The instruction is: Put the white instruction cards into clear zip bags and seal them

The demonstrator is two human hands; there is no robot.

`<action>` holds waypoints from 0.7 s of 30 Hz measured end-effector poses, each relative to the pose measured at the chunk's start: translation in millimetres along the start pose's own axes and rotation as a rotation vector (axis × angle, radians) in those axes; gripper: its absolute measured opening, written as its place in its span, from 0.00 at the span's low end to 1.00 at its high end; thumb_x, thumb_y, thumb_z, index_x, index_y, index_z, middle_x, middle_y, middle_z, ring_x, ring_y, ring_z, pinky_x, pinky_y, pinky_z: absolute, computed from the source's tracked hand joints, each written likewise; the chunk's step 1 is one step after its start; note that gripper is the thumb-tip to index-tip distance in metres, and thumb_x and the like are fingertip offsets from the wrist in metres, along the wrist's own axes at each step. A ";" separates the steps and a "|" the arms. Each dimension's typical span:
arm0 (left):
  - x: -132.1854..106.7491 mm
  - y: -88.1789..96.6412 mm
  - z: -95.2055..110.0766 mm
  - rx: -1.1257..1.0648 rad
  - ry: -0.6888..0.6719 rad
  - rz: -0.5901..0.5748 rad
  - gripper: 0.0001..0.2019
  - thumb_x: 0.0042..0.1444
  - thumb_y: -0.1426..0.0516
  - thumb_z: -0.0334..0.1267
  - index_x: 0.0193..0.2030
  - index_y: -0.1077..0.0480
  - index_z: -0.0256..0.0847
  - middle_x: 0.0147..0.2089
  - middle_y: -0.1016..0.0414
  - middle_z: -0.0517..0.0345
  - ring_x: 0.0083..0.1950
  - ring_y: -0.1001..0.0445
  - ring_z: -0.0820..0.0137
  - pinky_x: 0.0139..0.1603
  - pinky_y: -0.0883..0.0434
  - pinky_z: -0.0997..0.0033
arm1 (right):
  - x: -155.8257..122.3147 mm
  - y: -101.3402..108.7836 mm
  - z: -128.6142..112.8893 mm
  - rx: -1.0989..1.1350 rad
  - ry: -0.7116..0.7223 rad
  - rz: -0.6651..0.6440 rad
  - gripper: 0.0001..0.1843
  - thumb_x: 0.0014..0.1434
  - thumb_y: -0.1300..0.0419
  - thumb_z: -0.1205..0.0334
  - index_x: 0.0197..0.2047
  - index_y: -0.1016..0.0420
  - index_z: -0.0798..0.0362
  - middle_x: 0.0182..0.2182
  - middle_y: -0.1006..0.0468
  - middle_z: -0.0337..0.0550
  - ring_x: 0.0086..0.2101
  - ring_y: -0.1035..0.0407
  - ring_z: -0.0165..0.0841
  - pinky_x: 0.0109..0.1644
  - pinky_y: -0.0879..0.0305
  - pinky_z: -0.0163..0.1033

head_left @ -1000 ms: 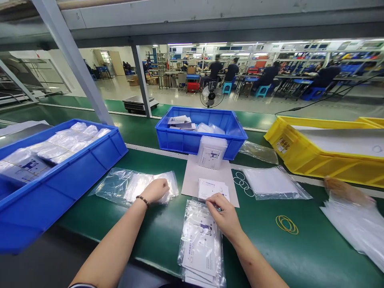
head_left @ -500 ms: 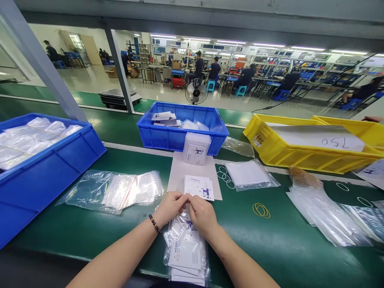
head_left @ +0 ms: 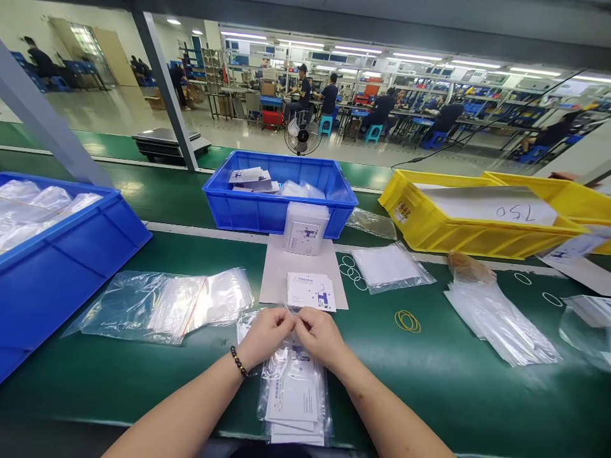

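My left hand (head_left: 268, 334) and my right hand (head_left: 319, 334) meet fingertip to fingertip, both pinching the top edge of a clear plastic bag (head_left: 286, 351). The exact grip is hidden behind my fingers. Below them, toward me, lies an overlapping row of bagged white printed cards (head_left: 293, 401). Just beyond my fingers rests a small stack of white cards (head_left: 311, 291) with a purple print, on a grey cardboard sheet (head_left: 272, 273). A taller stack of cards (head_left: 305, 229) stands at the back of that sheet, against a blue bin.
The blue bin (head_left: 281, 213) behind holds cards and bags; another blue bin (head_left: 71, 273) is left. Empty clear bags (head_left: 191, 305) lie left. To the right are yellow rubber bands (head_left: 407, 322), white rings (head_left: 351, 273), a bagged white stack (head_left: 391, 264), plastic sleeves (head_left: 496, 321) and yellow bins (head_left: 477, 232).
The view has shifted a little, so the surroundings sit further left and higher. My hands stay together at the bag's edge, with the left hand's fingers curled in more.
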State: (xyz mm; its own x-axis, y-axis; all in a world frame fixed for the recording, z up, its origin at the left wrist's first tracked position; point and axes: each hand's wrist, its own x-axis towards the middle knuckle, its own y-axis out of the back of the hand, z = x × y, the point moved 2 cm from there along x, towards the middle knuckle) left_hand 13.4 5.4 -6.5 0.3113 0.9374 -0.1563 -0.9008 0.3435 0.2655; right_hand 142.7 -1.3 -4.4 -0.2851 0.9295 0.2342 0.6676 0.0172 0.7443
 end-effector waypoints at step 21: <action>-6.3 36.5 18.4 0.447 -0.312 -0.167 0.05 0.49 0.47 0.38 0.27 0.33 0.39 0.28 0.34 0.58 0.35 0.35 0.68 0.40 0.38 0.69 | -0.8 33.2 -1.9 0.269 0.050 -0.369 0.08 0.54 0.47 0.67 0.24 0.32 0.54 0.20 0.33 0.35 0.23 0.39 0.26 0.27 0.42 0.30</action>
State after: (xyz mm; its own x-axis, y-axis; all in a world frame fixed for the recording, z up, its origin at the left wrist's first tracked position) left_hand -15.8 13.2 21.8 0.5739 0.8179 0.0396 -0.6373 0.4158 0.6488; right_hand 163.8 -2.2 21.3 -0.5657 0.8244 0.0186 0.6681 0.4450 0.5963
